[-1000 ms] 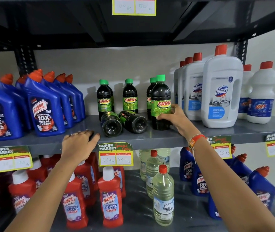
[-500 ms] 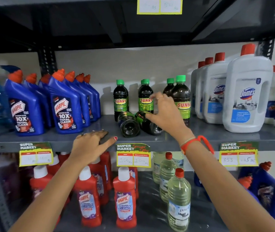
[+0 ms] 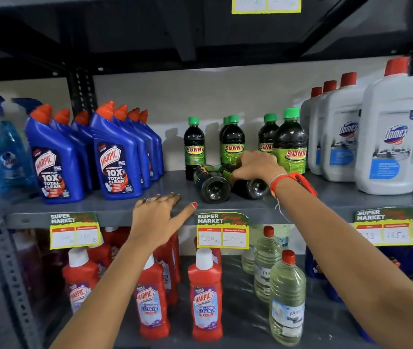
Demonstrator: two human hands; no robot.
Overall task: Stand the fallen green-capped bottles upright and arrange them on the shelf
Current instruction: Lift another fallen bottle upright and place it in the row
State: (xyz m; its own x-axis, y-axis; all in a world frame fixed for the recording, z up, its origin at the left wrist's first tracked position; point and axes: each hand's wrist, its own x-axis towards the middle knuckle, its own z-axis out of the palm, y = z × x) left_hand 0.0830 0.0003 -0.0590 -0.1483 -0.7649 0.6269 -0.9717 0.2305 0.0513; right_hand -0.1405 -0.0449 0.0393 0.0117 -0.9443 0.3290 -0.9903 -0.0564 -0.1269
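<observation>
Shelf, grey metal, middle tier, carrying all stock listed.

White Domex jugs, red caps: four showing at right, standing upright.

Blue Harpic bottles, orange caps: seven showing at left, standing in rows.

Standing green-capped bottles, dark, labelled Sunny: five counted, upright at centre-back, one partly hiding behind another.

Fallen green-capped bottles: two, lying side by side at centre-front, long axes running front to back, bases pointing toward the camera, caps pointing toward the wall.

Right hand: closing over the right-hand fallen bottle, fingers wrapping its body.

Left hand: lying flat and spread on the shelf's front edge, holding nothing.
</observation>
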